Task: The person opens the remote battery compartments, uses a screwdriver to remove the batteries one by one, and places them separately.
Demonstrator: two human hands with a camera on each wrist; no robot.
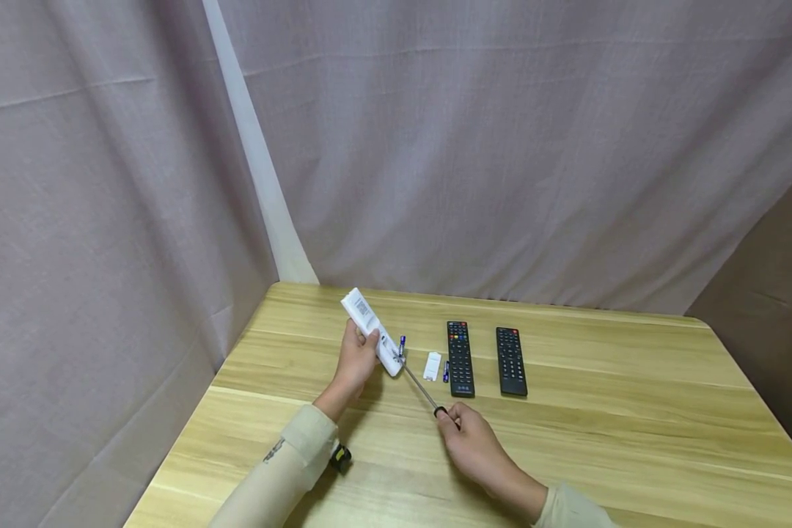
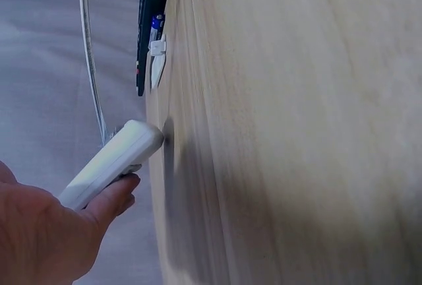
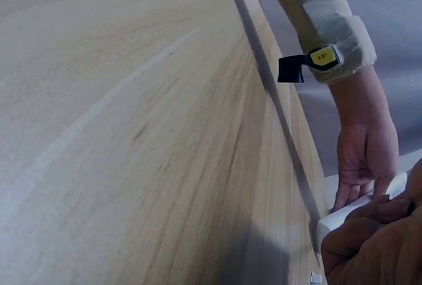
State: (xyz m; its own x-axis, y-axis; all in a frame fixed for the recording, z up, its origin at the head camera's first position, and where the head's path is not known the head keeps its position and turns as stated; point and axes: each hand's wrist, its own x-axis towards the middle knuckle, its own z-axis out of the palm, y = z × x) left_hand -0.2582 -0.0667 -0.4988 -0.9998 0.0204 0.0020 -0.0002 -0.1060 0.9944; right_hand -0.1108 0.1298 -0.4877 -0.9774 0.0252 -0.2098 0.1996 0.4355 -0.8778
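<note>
My left hand [image 1: 358, 358] grips a white remote control [image 1: 364, 312], tilted above the table with its labelled back up and its battery compartment uncovered. In my right hand [image 1: 470, 442] is a screwdriver [image 1: 421, 386] with a black handle, its long metal shaft reaching to the compartment end of the remote. A blue battery [image 1: 402, 345] stands at that end, by the shaft's tip; whether it is still seated inside I cannot tell. From the side, the left wrist view shows the remote [image 2: 115, 159] and the screwdriver shaft [image 2: 89, 54] meeting it.
Right of the remote lie a white battery cover [image 1: 432, 366] and another blue battery [image 1: 446, 372]. Beside them are a black remote with coloured buttons [image 1: 460, 359] and a second black remote [image 1: 511, 361]. Curtains [image 1: 468, 169] hang behind the wooden table [image 1: 633, 411].
</note>
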